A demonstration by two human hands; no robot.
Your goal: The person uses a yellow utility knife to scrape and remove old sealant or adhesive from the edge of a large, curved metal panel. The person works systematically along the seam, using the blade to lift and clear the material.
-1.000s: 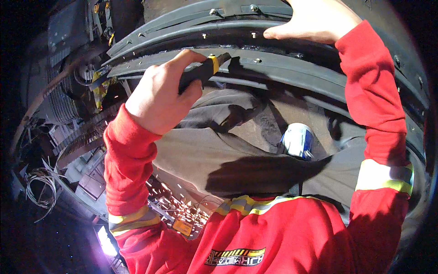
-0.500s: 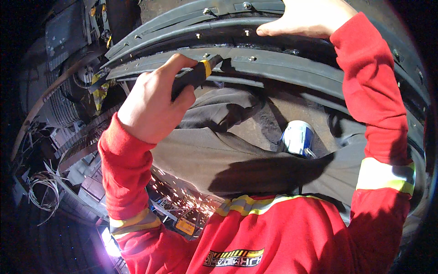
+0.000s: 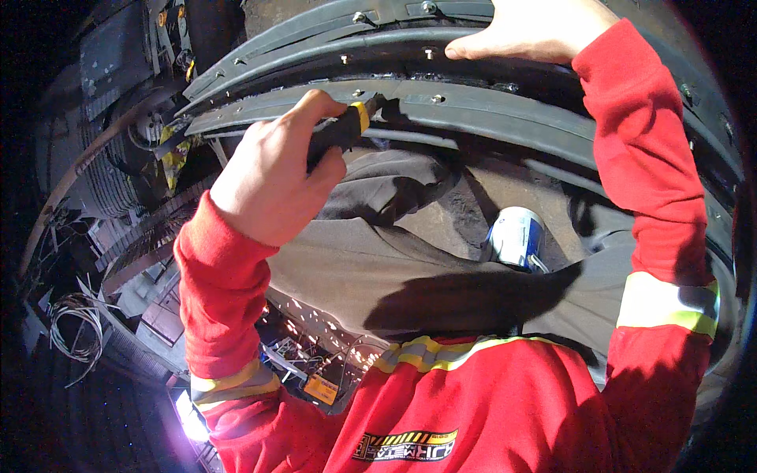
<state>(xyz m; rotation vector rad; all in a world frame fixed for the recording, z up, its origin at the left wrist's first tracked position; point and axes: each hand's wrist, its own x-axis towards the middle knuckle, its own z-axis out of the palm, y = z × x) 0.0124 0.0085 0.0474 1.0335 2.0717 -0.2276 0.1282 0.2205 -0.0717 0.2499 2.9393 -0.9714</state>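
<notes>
My left hand (image 3: 272, 169) is closed round a black-handled tool with a yellow collar (image 3: 339, 138). Its short dark tip reaches the lower of several curved grey metal strips (image 3: 489, 118), whose edge carries small bolts. I cannot make out the tool's exact kind. At the top edge, my right hand (image 3: 544, 30) has its thumb stretched out over the upper strips, near a bolt (image 3: 429, 54). The rest of its fingers are cut off by the frame, and I see nothing held in it.
A white and blue tub (image 3: 516, 235) stands on the ground beyond my dark-trousered legs (image 3: 441, 296). Bright sparks (image 3: 315, 327) show at the lower left, near a yellow box (image 3: 321, 389) and a glaring light (image 3: 192, 422). A coil of wire (image 3: 76, 327) hangs farther left.
My left hand has shifted slightly right and down with the tool, whose tip stays by the lower strip. My right hand has hardly moved. The sparks look fewer.
</notes>
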